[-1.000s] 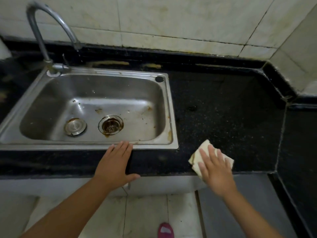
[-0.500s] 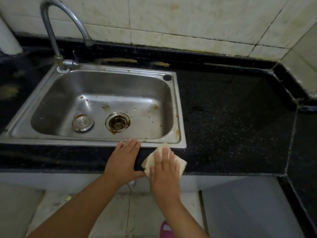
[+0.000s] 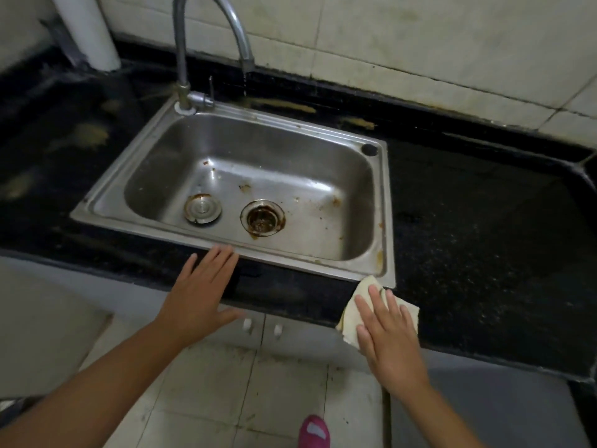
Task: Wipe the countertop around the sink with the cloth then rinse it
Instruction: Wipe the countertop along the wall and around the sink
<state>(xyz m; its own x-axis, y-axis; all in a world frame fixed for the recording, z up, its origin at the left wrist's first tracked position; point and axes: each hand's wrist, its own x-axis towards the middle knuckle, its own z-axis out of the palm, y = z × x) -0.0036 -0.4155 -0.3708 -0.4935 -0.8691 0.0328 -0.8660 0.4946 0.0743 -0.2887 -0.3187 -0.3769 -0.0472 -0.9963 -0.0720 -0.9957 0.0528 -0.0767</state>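
Cloth (image 3: 361, 313), pale and folded, lies on the dark table (image 3: 468, 240) at the front right corner of the steel sink (image 3: 386, 221), one tip touching the rim. The right hand (image 3: 389, 342) presses flat on it, fingers (image 3: 378, 300) spread apart. The left hand (image 3: 200, 292) rests palm down on the table's front edge, fingers apart, tips touching the sink rim. A thin trickle falls from the tap (image 3: 226, 24).

Dim, soft overall; glare on sink (image 3: 106, 202) steel; wide-angle edge bending.
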